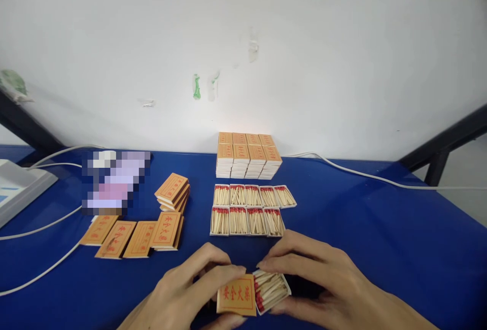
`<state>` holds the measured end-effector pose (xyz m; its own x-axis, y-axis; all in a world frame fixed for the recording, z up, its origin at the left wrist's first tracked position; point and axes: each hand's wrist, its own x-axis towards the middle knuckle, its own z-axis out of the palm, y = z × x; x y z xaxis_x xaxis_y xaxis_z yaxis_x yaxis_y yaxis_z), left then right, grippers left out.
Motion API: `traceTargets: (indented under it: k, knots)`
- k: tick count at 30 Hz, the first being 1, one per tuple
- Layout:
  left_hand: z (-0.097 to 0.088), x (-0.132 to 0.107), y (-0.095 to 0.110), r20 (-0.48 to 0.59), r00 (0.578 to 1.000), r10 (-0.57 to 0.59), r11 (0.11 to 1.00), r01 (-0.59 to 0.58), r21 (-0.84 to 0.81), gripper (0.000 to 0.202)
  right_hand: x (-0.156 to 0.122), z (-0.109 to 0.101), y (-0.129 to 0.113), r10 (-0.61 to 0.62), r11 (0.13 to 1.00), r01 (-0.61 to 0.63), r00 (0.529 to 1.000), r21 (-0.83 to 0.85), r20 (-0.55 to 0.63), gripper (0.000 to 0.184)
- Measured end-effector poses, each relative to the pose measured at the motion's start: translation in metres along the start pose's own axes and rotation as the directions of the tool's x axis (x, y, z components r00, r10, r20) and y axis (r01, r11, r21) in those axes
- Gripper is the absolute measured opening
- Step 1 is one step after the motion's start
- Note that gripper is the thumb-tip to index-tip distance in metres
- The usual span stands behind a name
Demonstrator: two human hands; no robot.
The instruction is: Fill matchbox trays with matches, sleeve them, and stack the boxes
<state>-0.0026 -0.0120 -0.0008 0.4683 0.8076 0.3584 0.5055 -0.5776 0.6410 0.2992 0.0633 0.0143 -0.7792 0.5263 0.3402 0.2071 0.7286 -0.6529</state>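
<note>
At the near table edge the left hand (182,289) pinches the orange sleeve (236,295) while the right hand (323,282) holds its half-out tray (271,290), so the matches show, like the open trays (249,210) behind

From my remote seat: matt orange cardboard matchbox sleeve (236,295) and white card tray (271,290) of pale wooden, red-tipped matches; smooth blue cloth covers the table (380,228); along its far edge, a glossy white plastic cable (365,174).
</note>
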Motion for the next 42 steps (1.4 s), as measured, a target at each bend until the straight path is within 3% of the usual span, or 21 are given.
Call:
traceTargets:
  k: [6,16,21,26,31,34,37,39,42]
  knots:
    - [0.007,-0.004,-0.006,-0.023,0.999,0.035,0.999,-0.034,0.027,0.04,0.003,0.007,-0.003,-0.042,0.998,0.038,0.997,-0.055,-0.07,0.033]
    - [0.005,-0.004,-0.004,-0.002,1.0,-0.027,1.0,0.027,0.012,0.037,0.002,0.012,-0.003,-0.031,0.995,0.017,0.99,-0.101,-0.139,0.033]
    - [0.007,-0.004,-0.004,-0.051,0.999,-0.005,1.0,0.005,0.005,0.039,0.005,0.016,-0.008,-0.083,0.988,0.058,0.981,-0.144,-0.177,0.033]
    - [-0.004,-0.005,-0.002,-0.109,0.994,0.002,0.998,0.006,0.069,0.042,0.014,0.025,-0.019,-0.089,0.974,0.037,0.97,-0.225,-0.228,0.035]
    - [-0.01,0.0,-0.003,-0.231,0.961,-0.154,0.986,0.133,-0.102,0.049,0.03,0.036,-0.031,-0.086,0.974,0.011,0.941,-0.226,-0.327,0.042]
    - [-0.008,0.004,-0.002,-0.189,0.952,-0.242,0.91,0.156,-0.384,0.06,0.038,0.031,-0.037,-0.064,0.983,0.013,0.957,-0.181,-0.282,0.053]
    - [-0.004,0.006,-0.001,-0.095,0.959,-0.266,0.754,0.146,-0.641,0.073,0.042,0.015,-0.039,0.067,0.997,-0.068,0.995,-0.019,-0.073,0.061]
    - [-0.002,0.006,0.0,-0.039,0.964,-0.263,0.653,0.148,-0.742,0.076,0.041,0.004,-0.036,0.144,0.989,-0.145,0.989,0.04,0.039,0.067]
    - [0.0,0.005,0.0,0.039,0.975,-0.221,0.533,0.154,-0.832,0.074,0.038,-0.002,-0.03,0.131,0.957,-0.154,0.985,0.245,0.11,0.063]
